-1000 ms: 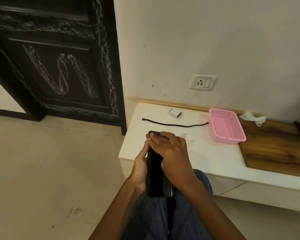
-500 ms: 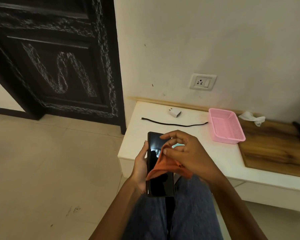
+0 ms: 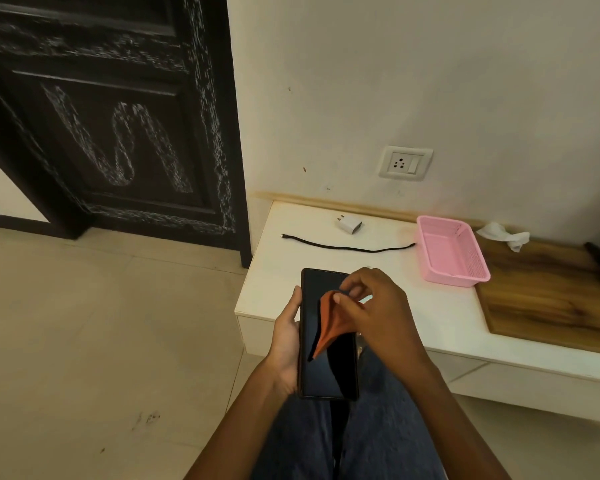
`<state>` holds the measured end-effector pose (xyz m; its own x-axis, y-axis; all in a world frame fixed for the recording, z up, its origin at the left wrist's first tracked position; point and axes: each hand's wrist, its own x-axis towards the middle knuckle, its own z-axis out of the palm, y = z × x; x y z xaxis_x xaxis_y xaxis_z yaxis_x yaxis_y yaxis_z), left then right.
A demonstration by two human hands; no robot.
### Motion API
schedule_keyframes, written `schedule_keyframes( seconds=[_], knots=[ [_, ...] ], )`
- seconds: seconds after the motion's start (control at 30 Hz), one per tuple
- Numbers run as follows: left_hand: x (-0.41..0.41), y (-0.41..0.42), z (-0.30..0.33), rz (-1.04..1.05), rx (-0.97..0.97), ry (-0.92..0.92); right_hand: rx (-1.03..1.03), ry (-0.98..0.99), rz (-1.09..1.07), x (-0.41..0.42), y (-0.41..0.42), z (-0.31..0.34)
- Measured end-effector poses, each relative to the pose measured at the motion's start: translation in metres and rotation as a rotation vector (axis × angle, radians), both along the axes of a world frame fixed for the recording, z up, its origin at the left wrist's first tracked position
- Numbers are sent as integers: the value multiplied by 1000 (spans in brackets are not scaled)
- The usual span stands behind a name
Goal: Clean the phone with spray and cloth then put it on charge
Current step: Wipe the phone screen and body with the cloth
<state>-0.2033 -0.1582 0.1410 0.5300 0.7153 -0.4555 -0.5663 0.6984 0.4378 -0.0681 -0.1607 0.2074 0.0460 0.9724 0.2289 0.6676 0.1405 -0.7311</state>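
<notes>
White tabletop (image 3: 430, 313) against wall: charger adapter (image 3: 349, 223), black cable (image 3: 347, 247). Phone (image 3: 326, 372), near tabletop's front edge, gripped by left hand (image 3: 284, 336); right hand (image 3: 378, 310) pinches orange cloth (image 3: 329, 323) over its screen.

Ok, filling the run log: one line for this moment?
phase: wiping | left hand: holds black phone | right hand: pinches orange cloth | black cable: unplugged
</notes>
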Motion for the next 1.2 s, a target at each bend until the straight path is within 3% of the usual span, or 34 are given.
schedule_keyframes(
  seconds=[0.13, 0.23, 0.43, 0.67, 1.07, 1.2],
  knots=[
    [-4, 2, -4, 12, 12, 20, -29, 34, -68, 8, -4, -7],
    [-7, 4, -6, 27, -5, 83, -162, -9, -72, 18, -4, -10],
    [-6, 5, -7, 39, -23, 106, -327, 130, -11, 25, -6, -11],
    [-10, 9, -6, 55, 27, 53, -215, 81, 41, 25, -9, -7],
    [-6, 4, -2, 45, -78, 1, -36, 439, -42, 18, 0, 28],
    [-4, 1, -1, 21, -54, -23, -66, 567, -25, 14, 5, 32]
  ],
)
